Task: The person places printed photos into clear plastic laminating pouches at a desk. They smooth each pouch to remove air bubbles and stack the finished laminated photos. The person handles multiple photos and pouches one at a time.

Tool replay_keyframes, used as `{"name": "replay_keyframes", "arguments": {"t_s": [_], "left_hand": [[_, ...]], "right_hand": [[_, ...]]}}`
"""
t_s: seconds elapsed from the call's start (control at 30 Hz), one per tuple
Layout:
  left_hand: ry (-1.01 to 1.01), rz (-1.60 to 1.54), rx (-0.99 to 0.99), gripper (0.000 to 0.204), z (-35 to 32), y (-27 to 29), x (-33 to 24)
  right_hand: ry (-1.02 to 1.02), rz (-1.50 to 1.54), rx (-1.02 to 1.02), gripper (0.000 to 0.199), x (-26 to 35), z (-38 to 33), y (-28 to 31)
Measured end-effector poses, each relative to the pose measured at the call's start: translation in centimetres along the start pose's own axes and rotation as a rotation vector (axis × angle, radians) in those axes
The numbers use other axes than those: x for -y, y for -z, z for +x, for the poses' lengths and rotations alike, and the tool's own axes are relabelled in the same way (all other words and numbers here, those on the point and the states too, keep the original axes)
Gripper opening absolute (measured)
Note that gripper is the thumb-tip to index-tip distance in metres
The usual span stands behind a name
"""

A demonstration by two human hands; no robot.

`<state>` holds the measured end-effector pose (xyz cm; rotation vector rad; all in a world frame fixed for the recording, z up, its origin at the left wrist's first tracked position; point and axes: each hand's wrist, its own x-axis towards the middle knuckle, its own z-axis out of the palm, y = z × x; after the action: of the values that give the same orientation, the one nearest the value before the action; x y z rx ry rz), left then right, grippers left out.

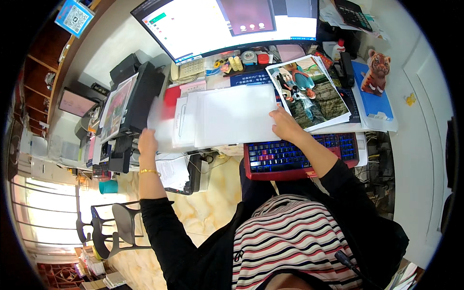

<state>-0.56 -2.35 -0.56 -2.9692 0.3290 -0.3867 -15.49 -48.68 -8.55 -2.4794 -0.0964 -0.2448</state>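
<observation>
A stack of milky, translucent plastic sheets (237, 113) lies on the desk in front of me. My right hand (286, 124) grips its right edge, thumb on top. At the far left end, my left hand (148, 141) is closed on the edge of a clear plastic sheet (164, 123), which is smeared by motion and spreads toward the stack. A white packet with a thin outline drawing (182, 121) shows between the two. Just right of the stack, a printed colour photo of people by rocks (309, 92) lies on more sheets.
Below the desk edge sits a red keyboard with blue lights (299, 154). A monitor (232, 24) stands behind, with a desk phone (188, 70) below it. A black printer (140, 96) is at left. A tiger figure (377, 72) stands on a blue box (374, 104) at right.
</observation>
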Motion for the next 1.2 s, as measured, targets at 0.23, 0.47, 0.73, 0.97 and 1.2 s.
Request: {"name": "replay_keyframes", "arguments": {"t_s": [0.23,0.47,0.73,0.97,1.2], "left_hand": [[0.148,0.204,0.208,0.016,-4.8,-2.1,2.5],[0.137,0.240,0.120,0.019,-5.5,-6.2,5.3],[0.106,0.073,-0.116,0.030,-2.5,-0.6,-8.1],[-0.480,-0.529,-0.159,0.048,-3.9,-3.8,-23.4],[-0.386,-0.363,-0.110,0.069,-4.6,-4.7,-28.1]], "right_hand": [[-0.021,-0.237,0.054,0.018,-0.1,1.1,0.4],[-0.105,-0.299,0.122,0.021,0.1,1.4,0.2],[-0.156,-0.477,0.108,0.021,1.1,-0.8,3.7],[0.238,-0.434,-0.134,0.033,-0.4,-4.1,4.4],[0.190,-0.520,-0.047,0.068,-6.7,-8.9,9.2]]}}
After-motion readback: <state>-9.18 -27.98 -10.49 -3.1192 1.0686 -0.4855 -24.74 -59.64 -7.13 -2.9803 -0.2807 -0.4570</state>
